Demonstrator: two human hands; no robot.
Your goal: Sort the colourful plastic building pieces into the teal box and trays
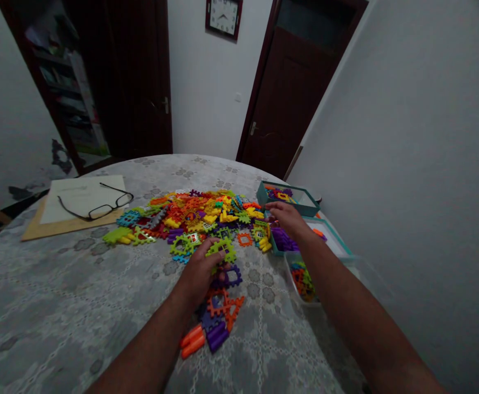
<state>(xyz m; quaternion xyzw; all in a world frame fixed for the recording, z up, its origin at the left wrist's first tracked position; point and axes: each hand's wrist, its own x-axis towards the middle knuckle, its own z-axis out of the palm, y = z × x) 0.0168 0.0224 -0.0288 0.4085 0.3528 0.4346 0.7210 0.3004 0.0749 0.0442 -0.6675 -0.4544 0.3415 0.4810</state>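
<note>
My left hand (pixel 202 268) is closed around a lime-green plastic building piece (pixel 224 249) with toothed edges. Just under its fingers is a purple toothed square (pixel 234 275). Nearer to me lie orange toothed pieces (pixel 218 301), an orange triangle (pixel 234 312), purple tubes (pixel 217 335) and orange tubes (pixel 192 341); whether they are joined I cannot tell. My right hand (pixel 285 216) reaches over a teal box (pixel 278 252) of purple tubes (pixel 283 239), its fingers stretched out and apart at the right end of a colourful heap of building pieces (pixel 198 210).
A second teal box (pixel 310 207) with mixed pieces stands behind. A clear plastic tub (pixel 294 287) of pieces sits under my right forearm. On the left, glasses (pixel 101 209) rest on paper (pixel 64 200) and a brown folder (pixel 38 227). A patterned cloth (pixel 132 306) covers the table.
</note>
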